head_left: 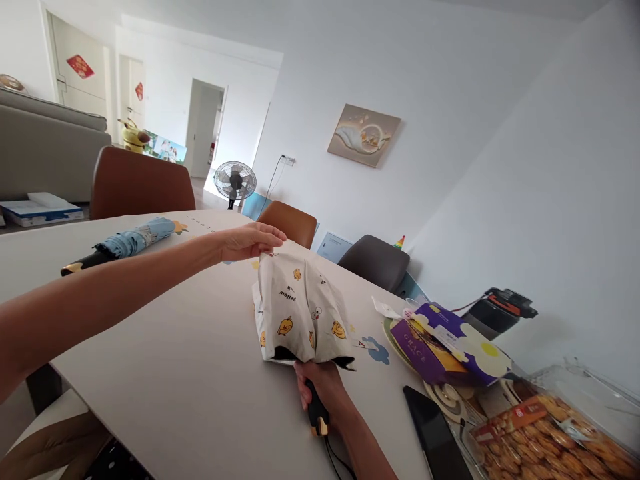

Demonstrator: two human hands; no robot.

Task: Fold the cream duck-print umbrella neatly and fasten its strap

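Head view showed the cream duck-print umbrella above the table, mid-dial, its canopy drawn in but hanging loose, not wrapped tight. The left hand pinched its edge at eleven o'clock; the right hand gripped the black handle near six. A blue umbrella lay already furled at ten o'clock, a phone at four.
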